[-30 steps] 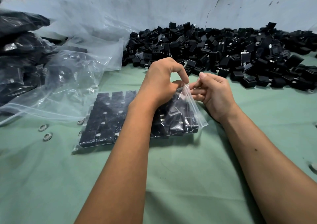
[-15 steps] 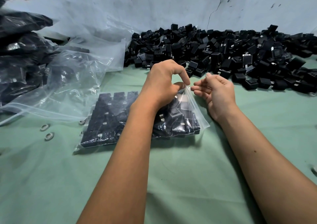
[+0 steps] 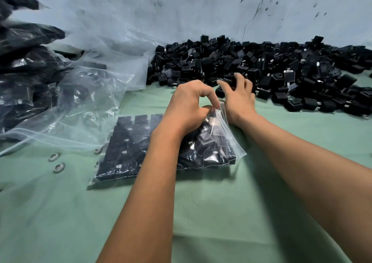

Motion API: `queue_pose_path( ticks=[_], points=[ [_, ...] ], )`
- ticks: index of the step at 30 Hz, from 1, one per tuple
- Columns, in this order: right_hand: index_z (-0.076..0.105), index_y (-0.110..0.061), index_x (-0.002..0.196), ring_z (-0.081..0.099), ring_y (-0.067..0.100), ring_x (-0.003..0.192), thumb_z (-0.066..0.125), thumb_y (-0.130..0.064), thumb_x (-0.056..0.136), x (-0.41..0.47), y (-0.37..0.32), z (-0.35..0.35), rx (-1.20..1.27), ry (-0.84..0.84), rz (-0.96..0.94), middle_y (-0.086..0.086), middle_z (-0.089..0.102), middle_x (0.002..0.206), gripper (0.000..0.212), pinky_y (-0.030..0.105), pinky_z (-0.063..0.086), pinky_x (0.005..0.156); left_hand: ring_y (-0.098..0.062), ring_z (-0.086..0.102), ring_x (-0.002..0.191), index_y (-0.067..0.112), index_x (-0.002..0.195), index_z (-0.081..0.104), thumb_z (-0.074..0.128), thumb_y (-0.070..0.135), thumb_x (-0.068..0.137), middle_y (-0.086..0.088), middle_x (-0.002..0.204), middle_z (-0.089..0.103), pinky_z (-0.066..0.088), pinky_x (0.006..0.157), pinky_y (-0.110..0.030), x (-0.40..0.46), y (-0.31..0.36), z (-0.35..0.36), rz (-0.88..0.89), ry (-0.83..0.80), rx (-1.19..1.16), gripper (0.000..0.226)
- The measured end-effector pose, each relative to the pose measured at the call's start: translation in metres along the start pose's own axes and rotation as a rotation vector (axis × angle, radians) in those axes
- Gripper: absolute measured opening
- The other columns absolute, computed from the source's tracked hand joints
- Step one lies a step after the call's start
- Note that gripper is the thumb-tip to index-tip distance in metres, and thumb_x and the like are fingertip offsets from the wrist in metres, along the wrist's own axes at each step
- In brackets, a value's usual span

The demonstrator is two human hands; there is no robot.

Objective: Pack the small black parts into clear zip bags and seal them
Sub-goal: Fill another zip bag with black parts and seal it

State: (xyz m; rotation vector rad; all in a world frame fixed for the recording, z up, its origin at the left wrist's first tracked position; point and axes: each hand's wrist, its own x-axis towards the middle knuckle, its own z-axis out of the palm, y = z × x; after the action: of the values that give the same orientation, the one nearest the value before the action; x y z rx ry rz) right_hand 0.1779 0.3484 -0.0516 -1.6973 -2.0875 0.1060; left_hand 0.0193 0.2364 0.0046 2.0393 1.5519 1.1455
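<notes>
Filling step: left hand (image 3: 189,105) pinches the bag (image 3: 211,148) mouth; right hand (image 3: 238,93), fingers spread, reaches the parts pile (image 3: 281,69). Next, probably, comes grabbing more parts.

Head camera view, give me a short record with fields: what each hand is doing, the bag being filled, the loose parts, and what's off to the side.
left hand: pinches the open edge of the zip bag
right hand: fingers spread, reaching into the pile of loose black parts; grip unclear
zip bag: on the green cloth, partly filled with black parts, mouth unsealed
side: empty clear bags, packed bags stacked far left, metal washers
</notes>
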Motion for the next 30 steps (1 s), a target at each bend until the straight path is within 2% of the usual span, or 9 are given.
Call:
queue_pose_path(
  ticks=[2, 4, 7, 10, 14, 19, 22, 27, 30],
  points=[
    [0.027, -0.048, 0.155, -0.007, 0.031, 0.156, 0.061, -0.039, 0.099, 0.009, 0.001, 0.000, -0.087, -0.141, -0.035, 0.001, -0.002, 0.171, 0.066, 0.057, 0.014, 0.122, -0.011, 0.063, 0.107, 0.028, 0.080, 0.079, 0.087, 0.007, 0.076, 0.009, 0.104, 0.070, 0.053, 0.095, -0.041, 0.000, 0.000, 0.000, -0.002, -0.001, 0.000, 0.023],
    [0.034, -0.047, 0.153, 0.000, 0.030, 0.156, 0.063, -0.044, 0.097, 0.012, 0.003, -0.001, -0.092, -0.194, -0.068, 0.004, 0.008, 0.170, 0.063, 0.056, 0.020, 0.120, -0.011, 0.063, 0.107, 0.028, 0.080, 0.079, 0.087, 0.007, 0.076, 0.009, 0.105, 0.070, 0.053, 0.096, -0.041, 0.000, 0.000, 0.000, -0.005, -0.001, 0.000, 0.023],
    [0.059, -0.037, 0.122, 0.032, 0.033, 0.130, 0.066, -0.038, 0.093, 0.001, 0.004, -0.001, 0.042, -0.011, -0.115, 0.006, 0.042, 0.139, 0.030, 0.049, 0.039, 0.104, -0.011, 0.063, 0.106, 0.029, 0.079, 0.078, 0.087, 0.006, 0.076, 0.010, 0.104, 0.070, 0.053, 0.095, -0.041, 0.000, 0.000, 0.000, -0.007, 0.005, -0.001, 0.025],
    [0.059, -0.029, 0.102, 0.040, 0.030, 0.112, 0.072, -0.034, 0.087, -0.011, 0.004, -0.003, 0.073, 0.129, -0.079, 0.002, 0.046, 0.112, 0.021, 0.047, 0.044, 0.093, -0.011, 0.063, 0.105, 0.031, 0.078, 0.078, 0.087, 0.007, 0.076, 0.010, 0.103, 0.069, 0.053, 0.094, -0.041, 0.000, 0.000, -0.001, -0.001, 0.005, 0.004, 0.026],
    [0.062, -0.028, 0.102, 0.044, 0.029, 0.110, 0.077, -0.039, 0.083, -0.022, 0.006, -0.009, 0.084, 0.232, 0.030, 0.000, 0.048, 0.106, 0.026, 0.043, 0.040, 0.094, -0.011, 0.063, 0.105, 0.031, 0.079, 0.078, 0.088, 0.009, 0.076, 0.010, 0.103, 0.069, 0.054, 0.093, -0.041, 0.000, -0.001, -0.002, -0.004, 0.009, 0.009, 0.024],
    [0.068, -0.026, 0.112, 0.056, 0.024, 0.113, 0.075, -0.017, 0.086, -0.042, 0.012, -0.018, 0.431, 0.242, 0.125, 0.004, 0.058, 0.115, 0.029, 0.028, 0.041, 0.096, -0.011, 0.063, 0.104, 0.031, 0.079, 0.078, 0.088, 0.008, 0.076, 0.011, 0.102, 0.069, 0.054, 0.092, -0.041, 0.001, -0.001, -0.001, -0.005, 0.008, 0.003, 0.025],
    [0.067, -0.027, 0.116, 0.060, 0.018, 0.109, 0.076, -0.017, 0.083, -0.057, 0.014, -0.022, 0.594, 0.287, 0.234, -0.001, 0.064, 0.113, 0.036, 0.035, 0.049, 0.100, -0.010, 0.063, 0.105, 0.031, 0.078, 0.078, 0.088, 0.008, 0.076, 0.012, 0.102, 0.069, 0.055, 0.092, -0.041, 0.000, 0.000, 0.000, -0.001, 0.006, 0.008, 0.026],
    [0.070, -0.022, 0.100, 0.072, 0.018, 0.072, 0.087, -0.034, 0.080, -0.071, 0.011, -0.027, 0.937, 0.290, 0.281, -0.001, 0.074, 0.093, 0.029, 0.043, 0.062, 0.074, -0.009, 0.063, 0.106, 0.032, 0.078, 0.077, 0.088, 0.008, 0.076, 0.014, 0.102, 0.069, 0.055, 0.093, -0.042, 0.001, -0.001, 0.000, 0.004, 0.009, 0.017, 0.027],
    [0.075, -0.027, 0.099, 0.070, 0.010, 0.071, 0.090, -0.033, 0.077, -0.076, 0.010, -0.028, 0.987, 0.228, 0.191, -0.003, 0.076, 0.093, 0.028, 0.031, 0.058, 0.066, -0.010, 0.063, 0.105, 0.033, 0.079, 0.077, 0.088, 0.008, 0.075, 0.013, 0.102, 0.069, 0.055, 0.092, -0.042, 0.002, 0.001, 0.002, 0.012, 0.008, 0.023, 0.027]
  ],
)
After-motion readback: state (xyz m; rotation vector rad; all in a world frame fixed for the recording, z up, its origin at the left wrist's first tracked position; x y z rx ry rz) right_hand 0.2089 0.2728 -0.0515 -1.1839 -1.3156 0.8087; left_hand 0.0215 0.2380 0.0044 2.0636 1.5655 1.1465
